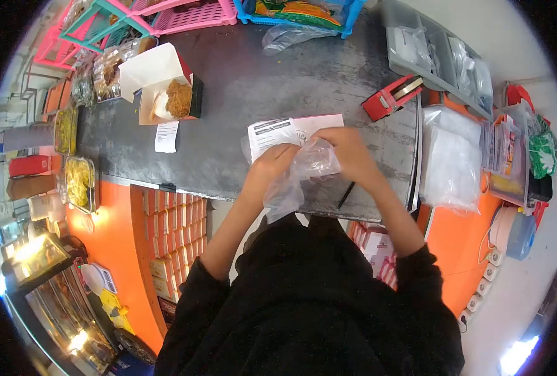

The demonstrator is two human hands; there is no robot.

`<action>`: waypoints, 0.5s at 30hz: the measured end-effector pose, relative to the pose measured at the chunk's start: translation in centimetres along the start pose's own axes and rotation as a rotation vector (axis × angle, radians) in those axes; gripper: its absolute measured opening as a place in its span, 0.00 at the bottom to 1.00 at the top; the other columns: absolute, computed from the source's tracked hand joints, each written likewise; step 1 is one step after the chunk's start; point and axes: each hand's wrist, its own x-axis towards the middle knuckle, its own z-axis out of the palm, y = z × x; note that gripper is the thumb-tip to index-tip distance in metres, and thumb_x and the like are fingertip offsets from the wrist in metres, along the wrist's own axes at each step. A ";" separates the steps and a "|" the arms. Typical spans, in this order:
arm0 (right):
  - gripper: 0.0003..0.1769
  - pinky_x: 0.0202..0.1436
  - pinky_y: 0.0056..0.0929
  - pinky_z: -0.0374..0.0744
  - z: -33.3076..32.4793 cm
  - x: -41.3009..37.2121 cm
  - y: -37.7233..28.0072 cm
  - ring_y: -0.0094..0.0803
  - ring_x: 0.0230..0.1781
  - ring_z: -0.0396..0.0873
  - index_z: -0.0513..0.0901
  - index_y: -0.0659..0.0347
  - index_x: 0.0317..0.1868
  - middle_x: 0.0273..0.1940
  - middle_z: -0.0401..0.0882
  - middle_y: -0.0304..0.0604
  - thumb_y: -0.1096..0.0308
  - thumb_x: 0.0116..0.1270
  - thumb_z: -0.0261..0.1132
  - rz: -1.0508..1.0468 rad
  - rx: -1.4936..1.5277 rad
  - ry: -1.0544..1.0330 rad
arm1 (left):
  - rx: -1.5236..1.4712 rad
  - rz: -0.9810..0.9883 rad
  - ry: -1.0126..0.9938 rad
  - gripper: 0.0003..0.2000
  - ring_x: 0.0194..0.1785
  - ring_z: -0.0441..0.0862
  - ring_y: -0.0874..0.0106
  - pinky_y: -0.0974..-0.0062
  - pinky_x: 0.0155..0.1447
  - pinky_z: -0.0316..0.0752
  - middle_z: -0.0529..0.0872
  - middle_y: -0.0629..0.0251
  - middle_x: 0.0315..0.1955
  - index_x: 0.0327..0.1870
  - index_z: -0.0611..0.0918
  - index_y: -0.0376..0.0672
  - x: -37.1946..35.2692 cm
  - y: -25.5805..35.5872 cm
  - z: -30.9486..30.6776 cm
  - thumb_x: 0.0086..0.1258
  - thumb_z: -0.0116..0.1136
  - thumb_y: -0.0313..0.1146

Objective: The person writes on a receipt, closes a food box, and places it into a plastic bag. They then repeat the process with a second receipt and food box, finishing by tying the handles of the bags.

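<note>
Just ahead of the body, both hands meet over the near edge of the dark counter (259,75). The left hand (272,164) and the right hand (352,153) each pinch the top of a clear plastic bag (306,169), fingers closed on the film. Its loose tail hangs toward 6 o'clock, past the counter's lip.

The bag looks near weightless, limp and slick. It is likely to cling to itself, so the thin edge at its mouth is the place to grip, with fingertips rather than a fist.

A thin dark stick (346,195), perhaps a pen, lies at 5 o'clock of the hands. Printed paper slips (278,130) lie under them toward 12 o'clock — light enough to shift at a brush. At 3 o'clock sits a stack of clear bags (454,156), and at 1 o'clock a red tape dispenser (391,97). At 10 o'clock an open carton (159,75) holds a fried piece, with a small receipt (166,136) before it. Farthest off, pink baskets (190,14) and a blue basket (353,12) line the back edge.
</note>
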 end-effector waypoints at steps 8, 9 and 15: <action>0.07 0.36 0.38 0.78 0.6 -1.9 1.2 0.41 0.38 0.76 0.79 0.59 0.25 0.34 0.75 0.45 0.65 0.52 0.64 -0.199 -0.744 -0.139 | 0.123 -0.117 0.073 0.18 0.43 0.77 0.60 0.65 0.43 0.73 0.78 0.62 0.41 0.41 0.79 0.37 1.0 1.3 1.2 0.45 0.55 0.19; 0.07 0.36 0.38 0.78 0.6 -1.4 1.1 0.41 0.38 0.76 0.79 0.59 0.25 0.34 0.75 0.45 0.65 0.52 0.64 -0.194 -0.752 -0.143 | 0.126 -0.098 0.100 0.16 0.43 0.75 0.60 0.65 0.42 0.72 0.78 0.64 0.41 0.39 0.79 0.37 0.8 0.9 1.0 0.44 0.55 0.18; 0.18 0.36 0.40 0.77 2.1 -2.2 -1.8 0.43 0.38 0.76 0.74 0.58 0.47 0.35 0.76 0.45 0.59 0.59 0.58 0.088 -0.792 0.216 | -0.147 -0.102 0.103 0.15 0.46 0.75 0.54 0.61 0.49 0.71 0.77 0.57 0.42 0.38 0.78 0.34 0.0 0.6 0.2 0.45 0.56 0.18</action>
